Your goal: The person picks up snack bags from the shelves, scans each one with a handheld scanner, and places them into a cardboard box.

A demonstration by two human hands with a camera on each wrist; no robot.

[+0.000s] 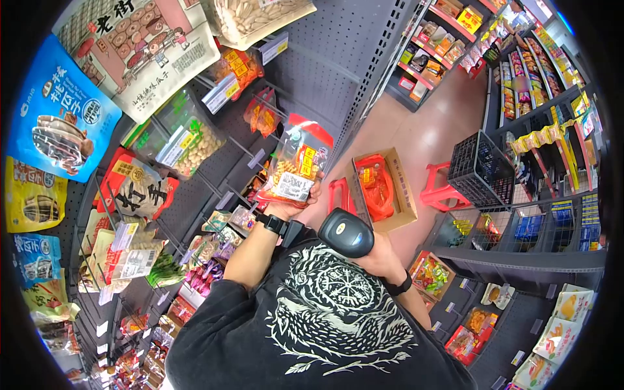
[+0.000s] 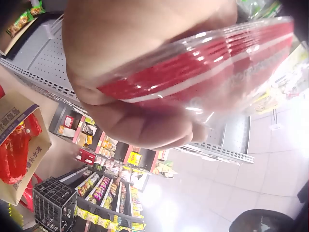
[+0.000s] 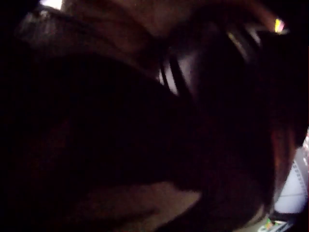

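The left hand (image 1: 292, 209) holds one snack bag (image 1: 296, 162), with its fingers and thumb curled around the low end. The bag has a red top, a clear middle and a white tag. The right hand (image 1: 382, 257) holds one black scanner (image 1: 346, 233), which is just beside the bag, on its right. The right hand's fingers are mostly hidden in the head view, and the right wrist view is too dark to tell more.

There is one watch (image 1: 272, 224) on the left wrist and one black band (image 1: 400, 285) on the right wrist.

Past the two hands, on the floor, is one brown box (image 1: 404, 195) with one red plastic bag (image 1: 382, 203) in it. Two red stools (image 1: 442, 188) are by the box, one on each side. One black basket (image 1: 481, 170) is next to the stool on the right.

To the left of the left hand, many snacks hang up. Two small orange packs (image 1: 261, 112) are the nearest ones up high. Farther left are one big blue pack (image 1: 65, 110) and one big cream pack (image 1: 136, 52) with a picture on it.
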